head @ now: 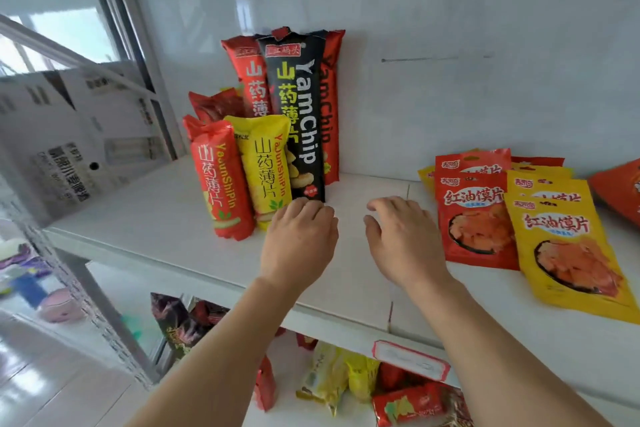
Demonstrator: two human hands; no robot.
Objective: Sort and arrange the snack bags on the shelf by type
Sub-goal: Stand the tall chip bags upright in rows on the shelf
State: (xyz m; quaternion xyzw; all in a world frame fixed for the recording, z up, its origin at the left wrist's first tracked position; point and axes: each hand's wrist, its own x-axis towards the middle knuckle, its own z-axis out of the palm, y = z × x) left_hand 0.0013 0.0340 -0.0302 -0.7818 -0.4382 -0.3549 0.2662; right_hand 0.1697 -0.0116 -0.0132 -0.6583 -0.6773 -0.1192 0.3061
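On the white shelf board point(156, 218) the sorting looks mostly done. The tall yam chip bags stand together at the left: a black one point(299, 121), red ones behind it point(251, 80), and in front a short red tube bag point(221, 180) and a short yellow tube bag point(265, 166). At the right, the flat red pouches point(474, 215) and flat yellow pouches point(568, 246) lie overlapping, still mixed by colour.

The left hand point(299, 239) has its fingers bent down near the foot of the black bag; I cannot tell if it touches it. The right hand point(401, 236) hovers relaxed and holds nothing.

I judge that what remains is to separate the pouches and the orange bag point(620, 184) at the far right.
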